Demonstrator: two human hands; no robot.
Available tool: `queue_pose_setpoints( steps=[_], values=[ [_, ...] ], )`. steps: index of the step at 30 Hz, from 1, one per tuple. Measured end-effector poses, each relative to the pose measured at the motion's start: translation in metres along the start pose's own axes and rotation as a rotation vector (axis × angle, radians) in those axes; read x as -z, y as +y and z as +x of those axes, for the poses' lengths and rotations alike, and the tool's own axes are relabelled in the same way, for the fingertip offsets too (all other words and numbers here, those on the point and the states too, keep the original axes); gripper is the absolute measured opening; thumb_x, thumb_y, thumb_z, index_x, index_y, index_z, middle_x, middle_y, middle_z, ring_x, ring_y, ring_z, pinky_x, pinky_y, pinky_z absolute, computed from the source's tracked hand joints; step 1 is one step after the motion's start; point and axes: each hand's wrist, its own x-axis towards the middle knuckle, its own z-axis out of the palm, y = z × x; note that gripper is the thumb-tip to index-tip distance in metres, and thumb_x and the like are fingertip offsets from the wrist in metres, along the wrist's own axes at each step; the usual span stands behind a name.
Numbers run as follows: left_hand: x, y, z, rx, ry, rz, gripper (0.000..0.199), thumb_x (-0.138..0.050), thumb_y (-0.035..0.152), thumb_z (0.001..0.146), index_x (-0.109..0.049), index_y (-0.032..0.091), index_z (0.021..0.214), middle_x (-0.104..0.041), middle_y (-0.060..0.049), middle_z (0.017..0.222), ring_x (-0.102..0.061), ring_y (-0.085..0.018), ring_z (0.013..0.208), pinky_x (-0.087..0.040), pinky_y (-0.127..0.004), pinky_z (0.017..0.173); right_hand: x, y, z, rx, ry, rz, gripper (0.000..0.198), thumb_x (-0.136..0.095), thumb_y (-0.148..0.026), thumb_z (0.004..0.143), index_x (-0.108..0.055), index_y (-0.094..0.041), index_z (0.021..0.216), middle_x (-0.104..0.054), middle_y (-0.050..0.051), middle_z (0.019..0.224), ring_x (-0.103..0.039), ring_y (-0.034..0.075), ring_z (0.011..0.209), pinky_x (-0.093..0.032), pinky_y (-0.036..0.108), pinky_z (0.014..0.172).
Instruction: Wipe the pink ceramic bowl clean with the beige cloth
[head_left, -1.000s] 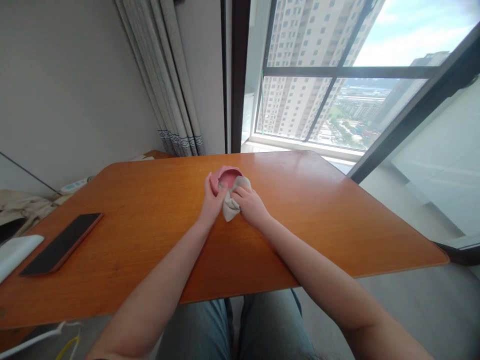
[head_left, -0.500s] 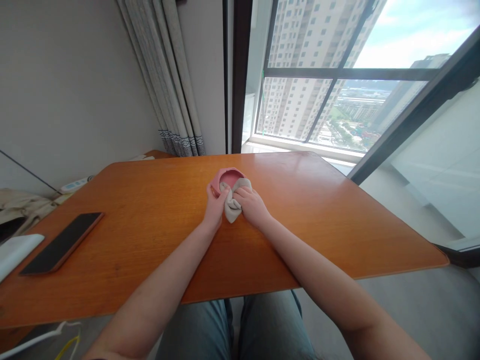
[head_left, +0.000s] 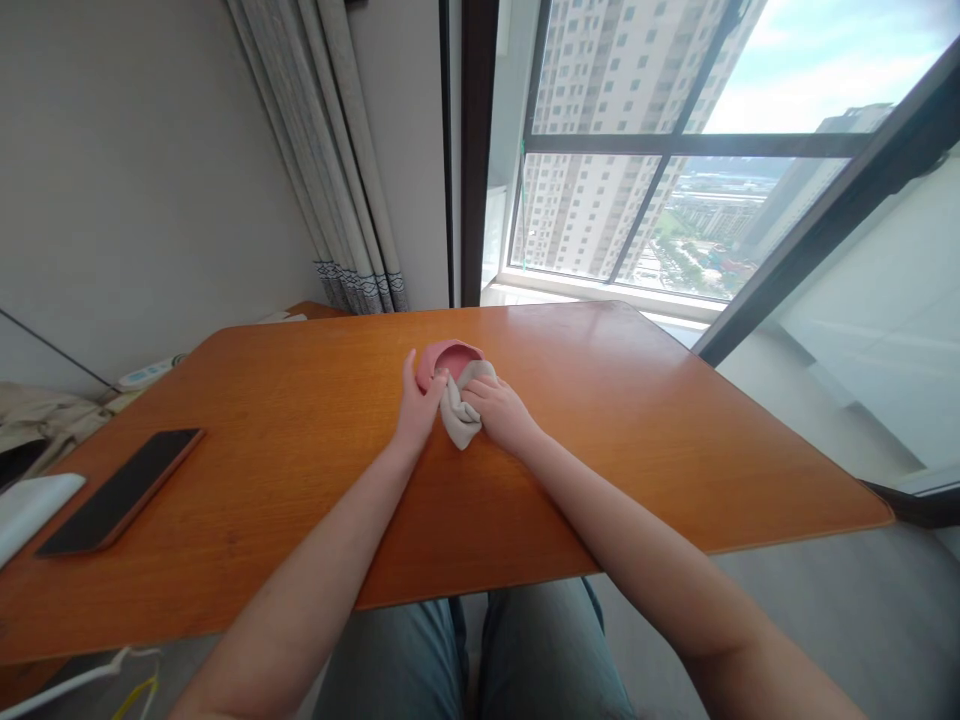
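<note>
the left arm (head_left: 300, 590) and right arm (head_left: 645, 530) are bare along all that shows, as are the left hand (head_left: 420, 408) and right hand (head_left: 507, 414). near, the jeans (head_left: 551, 655) are faded grey-blue denim, darker towards their inner sides.

Likely a high-rise home — curtain (head_left: 328, 150), wooden table (head_left: 262, 440), window (head_left: 675, 145) facing a tower (head_left: 592, 85).

One counter (head_left: 645, 460), one dark slab (head_left: 124, 492), one white object (head_left: 36, 508), one pink bowl (head_left: 454, 357) and one pale cloth (head_left: 460, 418) are counted; one left grip (head_left: 418, 405) and one right grip (head_left: 505, 412) are seen.
</note>
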Motion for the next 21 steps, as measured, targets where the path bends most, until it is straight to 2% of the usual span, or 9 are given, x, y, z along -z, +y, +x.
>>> queue_pose_setpoints(
  steps=[2,4,6,8,11,13,17,19,21],
  values=[
    [-0.011,-0.003,-0.007,0.125,0.01,-0.17,0.053,-0.054,0.042,0.08,-0.035,0.022,0.126,-0.052,-0.011,0.13,-0.051,-0.021,0.122,-0.043,-0.037,0.101,-0.002,0.0,-0.001,-0.02,0.033,0.015,0.017,-0.049,-0.022,0.093,-0.065,-0.019,0.088,-0.062,0.004,0.087,-0.048,0.018,0.085,-0.037,0.032,0.079],
    [-0.016,-0.007,-0.01,0.212,-0.003,-0.243,0.044,-0.055,0.04,0.079,-0.037,0.021,0.115,-0.058,-0.009,0.115,-0.059,-0.019,0.107,-0.048,-0.036,0.093,-0.004,0.0,-0.002,-0.019,0.043,0.041,0.016,-0.049,-0.023,0.093,-0.065,-0.019,0.089,-0.062,0.004,0.087,-0.048,0.018,0.085,-0.037,0.031,0.081],
    [-0.014,-0.009,-0.007,0.229,0.008,-0.182,0.038,-0.058,0.038,0.076,-0.039,0.021,0.104,-0.058,-0.007,0.105,-0.06,-0.019,0.098,-0.048,-0.036,0.089,-0.005,0.002,-0.001,-0.007,0.036,0.07,0.016,-0.05,-0.023,0.093,-0.065,-0.019,0.089,-0.062,0.004,0.089,-0.049,0.018,0.087,-0.037,0.031,0.082],
    [-0.005,-0.009,0.001,0.164,0.012,-0.057,0.031,-0.058,0.036,0.076,-0.041,0.021,0.097,-0.057,-0.005,0.099,-0.059,-0.018,0.095,-0.047,-0.036,0.089,-0.003,0.003,0.001,0.006,0.033,0.072,0.017,-0.049,-0.023,0.093,-0.065,-0.019,0.09,-0.062,0.005,0.091,-0.049,0.018,0.089,-0.037,0.031,0.084],
    [0.009,-0.004,0.011,-0.015,-0.061,0.112,0.025,-0.055,0.029,0.076,-0.044,0.02,0.096,-0.056,-0.004,0.1,-0.056,-0.018,0.098,-0.044,-0.036,0.092,0.001,0.003,0.002,0.018,0.018,0.019,0.017,-0.047,-0.022,0.094,-0.064,-0.02,0.091,-0.061,0.005,0.091,-0.05,0.018,0.09,-0.037,0.032,0.085],
    [0.012,-0.002,0.012,-0.088,-0.102,0.156,0.031,-0.056,0.027,0.075,-0.046,0.02,0.103,-0.056,-0.005,0.106,-0.055,-0.019,0.104,-0.042,-0.036,0.096,0.004,0.002,0.002,0.021,-0.016,-0.009,0.017,-0.049,-0.022,0.093,-0.064,-0.02,0.085,-0.061,0.004,0.087,-0.05,0.018,0.087,-0.037,0.031,0.082],
    [-0.003,-0.007,0.001,-0.027,-0.061,-0.023,0.052,-0.061,0.036,0.076,-0.038,0.022,0.12,-0.054,-0.007,0.12,-0.053,-0.019,0.113,-0.04,-0.036,0.099,0.005,0.003,-0.001,-0.018,-0.021,-0.006,0.016,-0.051,-0.02,0.092,-0.064,-0.019,0.084,-0.061,0.004,0.085,-0.049,0.018,0.085,-0.037,0.031,0.08],
    [-0.012,-0.011,-0.006,0.032,-0.064,-0.125,0.05,-0.058,0.04,0.078,-0.038,0.022,0.12,-0.055,-0.007,0.119,-0.055,-0.019,0.11,-0.043,-0.036,0.097,0.005,0.003,-0.002,-0.054,0.0,0.009,0.016,-0.05,-0.021,0.092,-0.065,-0.019,0.085,-0.062,0.005,0.085,-0.049,0.018,0.085,-0.037,0.031,0.078],
    [-0.014,-0.01,-0.008,0.05,-0.073,-0.113,0.046,-0.058,0.04,0.078,-0.042,0.022,0.117,-0.057,-0.007,0.115,-0.057,-0.019,0.107,-0.043,-0.036,0.096,0.005,0.003,-0.002,-0.068,0.009,0.037,0.016,-0.051,-0.021,0.092,-0.066,-0.02,0.085,-0.063,0.005,0.085,-0.049,0.018,0.085,-0.038,0.031,0.077]
  ],
)
